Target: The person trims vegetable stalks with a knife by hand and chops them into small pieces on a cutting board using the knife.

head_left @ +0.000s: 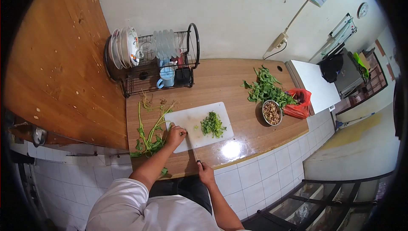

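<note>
A white cutting board (222, 108) lies on the wooden table. My left hand (176, 136) rests over its left part with fingers pressed together; what they hold is too small to name. In my right hand (206, 174), at the table's front edge, is the dark handle of a knife (193, 146), its blade reaching over the board near my left fingers. Chopped green leaves (213, 124) lie in a pile on the board's right half, with a few bits beside the blade. Long green stems with leaves and roots (148, 139) lie left of the board.
Leafy greens (265, 87), a metal bowl of brown pieces (272, 113) and a red plastic bag (299, 103) stand at the table's right. A black dish rack (195, 46) with plates, glasses and a blue mug (166, 77) stands at the back left. A wooden panel (63, 61) rises on the left.
</note>
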Demonstrator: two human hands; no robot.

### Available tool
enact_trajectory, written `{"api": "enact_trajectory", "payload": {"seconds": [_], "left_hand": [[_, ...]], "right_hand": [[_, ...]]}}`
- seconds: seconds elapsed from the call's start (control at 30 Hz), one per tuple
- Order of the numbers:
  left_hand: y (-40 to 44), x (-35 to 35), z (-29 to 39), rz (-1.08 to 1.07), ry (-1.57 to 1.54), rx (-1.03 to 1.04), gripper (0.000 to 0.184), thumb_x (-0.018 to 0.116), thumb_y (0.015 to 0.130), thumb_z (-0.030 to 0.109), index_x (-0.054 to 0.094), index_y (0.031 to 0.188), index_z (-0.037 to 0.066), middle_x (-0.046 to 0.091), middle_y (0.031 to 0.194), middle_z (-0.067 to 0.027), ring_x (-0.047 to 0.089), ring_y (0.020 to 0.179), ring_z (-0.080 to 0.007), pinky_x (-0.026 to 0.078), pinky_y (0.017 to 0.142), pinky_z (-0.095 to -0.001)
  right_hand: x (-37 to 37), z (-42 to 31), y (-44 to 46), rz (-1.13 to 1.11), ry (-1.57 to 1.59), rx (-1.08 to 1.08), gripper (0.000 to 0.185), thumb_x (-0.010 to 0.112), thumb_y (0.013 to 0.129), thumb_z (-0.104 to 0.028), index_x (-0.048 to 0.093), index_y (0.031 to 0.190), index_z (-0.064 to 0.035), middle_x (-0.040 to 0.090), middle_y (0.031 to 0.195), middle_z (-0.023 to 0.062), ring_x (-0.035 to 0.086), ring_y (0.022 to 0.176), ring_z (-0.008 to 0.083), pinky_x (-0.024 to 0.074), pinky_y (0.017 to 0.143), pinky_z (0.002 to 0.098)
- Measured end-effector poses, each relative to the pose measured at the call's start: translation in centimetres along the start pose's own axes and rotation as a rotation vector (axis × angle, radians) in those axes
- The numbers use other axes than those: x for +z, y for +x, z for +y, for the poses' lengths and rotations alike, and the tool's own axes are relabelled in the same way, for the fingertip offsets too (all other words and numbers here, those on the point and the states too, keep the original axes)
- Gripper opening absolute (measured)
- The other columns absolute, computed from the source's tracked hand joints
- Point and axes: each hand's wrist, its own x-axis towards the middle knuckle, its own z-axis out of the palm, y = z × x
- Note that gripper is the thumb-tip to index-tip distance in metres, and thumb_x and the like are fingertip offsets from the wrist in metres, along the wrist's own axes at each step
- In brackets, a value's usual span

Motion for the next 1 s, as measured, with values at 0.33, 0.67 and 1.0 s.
{"api": "enact_trajectory", "payload": {"seconds": [0.33,0.67,1.0], "left_hand": [[0.6,0.0,-0.5,-0.093,0.07,-0.033,0.009,0.078,0.069,0.009,0.076,0.078,0.008,0.067,0.078,-0.0072,0.062,0.086,-0.0291,0.05,0.08,-0.0402],[0.6,-0.3,-0.4,-0.113,0.059,0.021,0.007,0.08,0.07,0.01,0.076,0.075,0.009,0.069,0.077,-0.0082,0.061,0.084,-0.0299,0.048,0.079,-0.0401],[0.2,0.0,0.3,-0.075,0.073,-0.102,0.006,0.078,0.072,0.012,0.076,0.077,0.009,0.067,0.081,-0.0094,0.061,0.09,-0.0313,0.05,0.084,-0.0413]], "right_hand": [[0.0,-1.4,0.8,0.056,-0.133,0.007,0.046,0.048,0.101,-0.048,0.064,0.1,-0.0041,0.067,0.091,0.0289,0.063,0.091,0.0501,0.0492,0.079,0.0547],[1.4,-1.2,2.6,0.107,-0.016,0.021,0.048,0.05,0.101,-0.048,0.067,0.101,-0.0027,0.068,0.091,0.0281,0.065,0.091,0.0476,0.0504,0.079,0.0498],[0.9,1.1,0.1,0.06,-0.053,-0.057,0.044,0.05,0.101,-0.044,0.067,0.101,-0.0028,0.068,0.09,0.0276,0.066,0.089,0.0465,0.051,0.077,0.0499]]}}
